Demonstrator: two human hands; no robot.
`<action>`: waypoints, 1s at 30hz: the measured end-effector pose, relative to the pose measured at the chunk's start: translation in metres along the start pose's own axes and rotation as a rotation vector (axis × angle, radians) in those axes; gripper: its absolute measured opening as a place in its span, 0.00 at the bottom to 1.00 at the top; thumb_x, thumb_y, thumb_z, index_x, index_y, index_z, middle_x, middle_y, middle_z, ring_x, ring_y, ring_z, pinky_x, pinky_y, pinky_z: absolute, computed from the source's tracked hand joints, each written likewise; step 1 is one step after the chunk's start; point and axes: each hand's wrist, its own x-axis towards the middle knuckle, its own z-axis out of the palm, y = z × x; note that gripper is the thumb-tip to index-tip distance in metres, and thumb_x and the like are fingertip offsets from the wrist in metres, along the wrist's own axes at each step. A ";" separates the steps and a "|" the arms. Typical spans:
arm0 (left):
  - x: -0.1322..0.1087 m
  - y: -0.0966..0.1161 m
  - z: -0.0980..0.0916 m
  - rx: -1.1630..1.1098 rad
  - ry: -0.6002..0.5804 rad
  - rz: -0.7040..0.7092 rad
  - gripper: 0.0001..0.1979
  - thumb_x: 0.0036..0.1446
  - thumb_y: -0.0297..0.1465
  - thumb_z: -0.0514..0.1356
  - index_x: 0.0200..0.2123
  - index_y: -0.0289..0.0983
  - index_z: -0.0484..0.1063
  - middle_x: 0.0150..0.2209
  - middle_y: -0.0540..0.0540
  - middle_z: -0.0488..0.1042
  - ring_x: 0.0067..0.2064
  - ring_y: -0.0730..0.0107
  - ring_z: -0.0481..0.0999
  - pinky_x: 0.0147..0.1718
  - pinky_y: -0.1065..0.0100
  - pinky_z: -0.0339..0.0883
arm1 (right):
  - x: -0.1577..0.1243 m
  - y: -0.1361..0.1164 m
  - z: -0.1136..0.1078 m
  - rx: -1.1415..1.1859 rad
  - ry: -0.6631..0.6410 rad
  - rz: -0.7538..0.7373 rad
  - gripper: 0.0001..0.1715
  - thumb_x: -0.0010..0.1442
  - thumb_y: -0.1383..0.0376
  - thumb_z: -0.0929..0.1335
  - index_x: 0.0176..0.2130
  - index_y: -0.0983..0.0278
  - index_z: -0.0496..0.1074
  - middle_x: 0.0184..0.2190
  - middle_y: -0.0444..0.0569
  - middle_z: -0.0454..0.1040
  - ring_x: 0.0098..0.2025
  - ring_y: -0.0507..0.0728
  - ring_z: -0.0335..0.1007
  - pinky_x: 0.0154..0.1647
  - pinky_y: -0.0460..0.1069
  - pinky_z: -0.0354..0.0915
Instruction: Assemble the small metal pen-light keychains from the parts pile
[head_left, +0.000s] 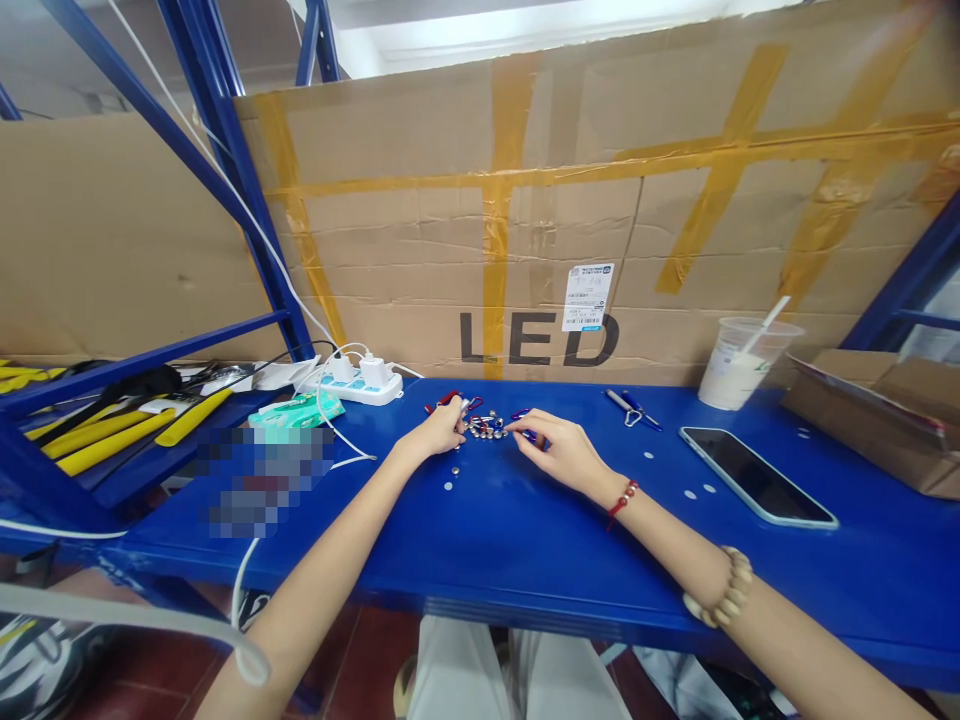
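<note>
Both hands are over a blue table, on either side of a small cluster of shiny silver round pieces (489, 430). My left hand (439, 430) is at the cluster's left edge with its fingers curled in; what lies in them is too small to make out. A red clip-like piece (441, 402) shows behind that hand. From the right, my right hand (559, 450) reaches in, its fingertips drawn together at the cluster's edge. Their contents cannot be made out. Some blue pieces (520, 414) lie partly hidden by these fingers. One small round piece (455, 471) sits apart, nearer me.
A phone (757, 478), a plastic cup with a straw (750, 365) and an open cardboard box (877, 420) stand on the right. Blue and silver clips (634, 410) lie at the back. A power strip (352, 384) and a loose white cable (341, 435) are on the left.
</note>
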 end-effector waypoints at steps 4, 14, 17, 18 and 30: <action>0.001 -0.001 0.002 -0.034 -0.012 0.002 0.20 0.36 0.14 0.58 0.31 0.39 0.58 0.19 0.56 0.65 0.23 0.71 0.67 0.24 0.73 0.55 | 0.001 0.000 -0.001 0.004 0.000 0.001 0.13 0.61 0.65 0.61 0.40 0.62 0.74 0.36 0.47 0.74 0.23 0.47 0.63 0.28 0.44 0.61; -0.006 0.022 0.005 -0.213 -0.087 0.005 0.17 0.39 0.21 0.63 0.31 0.37 0.59 0.23 0.52 0.71 0.27 0.72 0.70 0.27 0.72 0.59 | 0.001 0.001 0.000 -0.021 -0.005 0.014 0.12 0.60 0.65 0.62 0.40 0.61 0.74 0.37 0.46 0.74 0.22 0.46 0.63 0.28 0.44 0.61; -0.011 0.035 0.004 -0.397 -0.144 -0.032 0.18 0.41 0.26 0.66 0.35 0.35 0.62 0.30 0.47 0.73 0.29 0.72 0.69 0.29 0.70 0.59 | 0.001 0.000 -0.001 -0.030 0.020 0.033 0.12 0.60 0.62 0.63 0.41 0.60 0.74 0.36 0.45 0.74 0.22 0.46 0.63 0.26 0.43 0.61; -0.012 0.039 0.004 -0.447 -0.161 -0.044 0.17 0.41 0.27 0.66 0.35 0.34 0.64 0.31 0.46 0.73 0.29 0.73 0.69 0.28 0.69 0.58 | 0.001 0.001 -0.002 -0.026 0.031 0.037 0.12 0.60 0.61 0.64 0.42 0.60 0.73 0.36 0.45 0.74 0.22 0.46 0.63 0.26 0.43 0.61; -0.016 0.057 0.016 -1.067 -0.274 -0.206 0.19 0.43 0.23 0.68 0.32 0.35 0.60 0.26 0.51 0.69 0.29 0.77 0.70 0.26 0.73 0.57 | 0.001 0.002 0.000 0.026 0.279 -0.086 0.12 0.59 0.57 0.66 0.36 0.62 0.75 0.34 0.46 0.74 0.22 0.46 0.61 0.25 0.42 0.61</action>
